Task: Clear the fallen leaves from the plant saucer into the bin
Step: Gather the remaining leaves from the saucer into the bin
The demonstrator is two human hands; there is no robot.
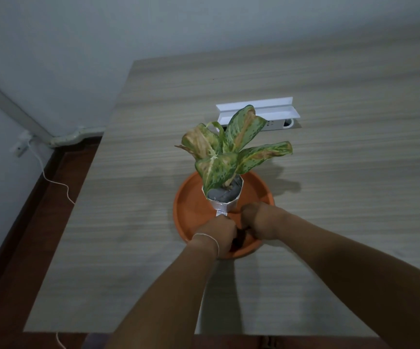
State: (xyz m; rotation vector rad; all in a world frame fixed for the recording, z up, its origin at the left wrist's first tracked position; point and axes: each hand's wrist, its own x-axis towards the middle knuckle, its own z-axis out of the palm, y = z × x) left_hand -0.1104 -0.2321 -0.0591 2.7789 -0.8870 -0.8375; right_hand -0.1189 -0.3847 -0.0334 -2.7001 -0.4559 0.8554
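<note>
A wood-grain table (329, 102) carries a white socket box (258, 112) — a white cable (53, 182) trails over the floor.

Left hand (221, 231) and right hand (259, 219) curl over dark leaves (240, 239) in the orange saucer (191, 210)

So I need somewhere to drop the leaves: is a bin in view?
No: the table shows only the saucer, plant and a white socket box.
</note>
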